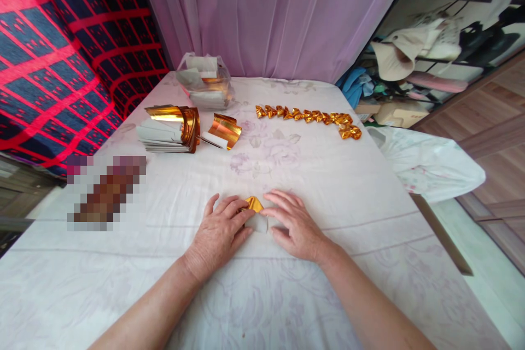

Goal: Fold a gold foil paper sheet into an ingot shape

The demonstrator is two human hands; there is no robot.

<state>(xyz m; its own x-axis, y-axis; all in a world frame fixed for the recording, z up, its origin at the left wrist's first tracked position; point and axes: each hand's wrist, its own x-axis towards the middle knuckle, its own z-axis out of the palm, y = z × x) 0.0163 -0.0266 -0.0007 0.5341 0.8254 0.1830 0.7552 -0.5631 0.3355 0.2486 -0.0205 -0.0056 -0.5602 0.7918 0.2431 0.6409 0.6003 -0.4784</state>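
Observation:
A small sheet of gold foil paper (258,223), partly folded, lies on the cloth-covered table. Its pale back faces up in front, and a gold flap rises behind. My left hand (219,229) holds the left side, its fingers over the edge and its thumb low beside the sheet. On the other side, my right hand (297,225) has its index fingertip against the gold flap, with the thumb near the right edge. Both sets of fingers are bent around the paper and hide its ends.
Stacked gold foil sheets (164,136) lie at the back left, with a few loose sheets (223,131) beside them. Behind stands a clear plastic bag (205,85) of more sheets. A row of folded gold pieces (305,115) runs toward the back right. A blurred-out item (109,191) lies left.

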